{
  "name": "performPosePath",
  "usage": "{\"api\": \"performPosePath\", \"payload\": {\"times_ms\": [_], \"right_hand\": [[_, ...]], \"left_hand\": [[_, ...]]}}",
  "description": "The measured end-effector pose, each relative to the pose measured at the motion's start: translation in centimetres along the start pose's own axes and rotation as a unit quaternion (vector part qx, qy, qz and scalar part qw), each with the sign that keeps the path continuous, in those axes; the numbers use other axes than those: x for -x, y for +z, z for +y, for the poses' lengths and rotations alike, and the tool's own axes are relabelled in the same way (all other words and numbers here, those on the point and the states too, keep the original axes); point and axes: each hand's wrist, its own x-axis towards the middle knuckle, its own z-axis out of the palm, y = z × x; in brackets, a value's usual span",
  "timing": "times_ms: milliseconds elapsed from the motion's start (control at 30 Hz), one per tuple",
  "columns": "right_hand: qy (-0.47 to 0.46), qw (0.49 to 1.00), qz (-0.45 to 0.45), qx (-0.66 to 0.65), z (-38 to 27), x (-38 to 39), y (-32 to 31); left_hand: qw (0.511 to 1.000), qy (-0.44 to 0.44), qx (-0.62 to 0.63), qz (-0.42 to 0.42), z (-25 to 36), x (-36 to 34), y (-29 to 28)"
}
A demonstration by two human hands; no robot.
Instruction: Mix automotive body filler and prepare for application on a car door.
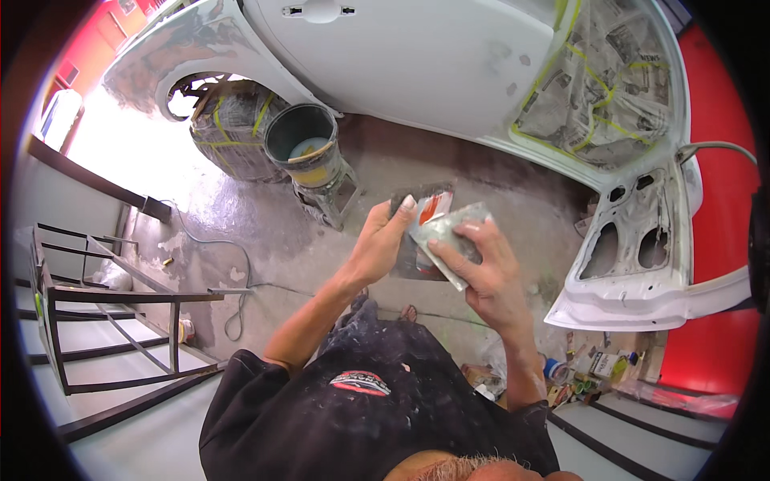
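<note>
In front of my chest, my left hand (382,240) grips the near-left edge of a dark flat sheet (434,207) with white and orange-red print, thumb on top. Fingers and thumb of my right hand (491,268) pinch a dusty grey-green, flat rectangular piece (451,221), whose exact kind I cannot make out. This piece overlaps the sheet, hiding its middle; whether the two touch I cannot tell. Pale dust marks my right fingers.
Ahead stands a white car body (409,60), with paper-masked openings (601,96) and an open door (634,248) at right. A dark bucket (298,128) of cloudy liquid sits on a stand. A metal frame (112,297) is at left; cans and clutter (597,365) lie at lower right.
</note>
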Motion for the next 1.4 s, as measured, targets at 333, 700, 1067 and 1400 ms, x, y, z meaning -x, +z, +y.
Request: {"api": "performPosePath", "payload": {"times_ms": [333, 700, 1067, 1400], "right_hand": [[-0.002, 0.997, -0.054, -0.053, -2.0, 0.1, 0.1], [0.101, 0.991, 0.013, -0.090, 2.5, 3.2, 1.1], [0.442, 0.391, 0.195, -0.783, 3.3, 4.5, 12.4], [0.372, 0.281, 0.254, -0.847, 4.6, 5.1, 8.3]], "left_hand": [[0.985, -0.029, 0.155, 0.074, -0.9, 0.4, 0.0], [0.935, -0.075, 0.340, 0.074, 0.8, 2.5, -1.6], [0.822, 0.266, -0.502, -0.032, -2.5, 2.1, 1.1], [0.872, 0.092, -0.481, 0.003, -4.6, 3.6, -0.8]]}}
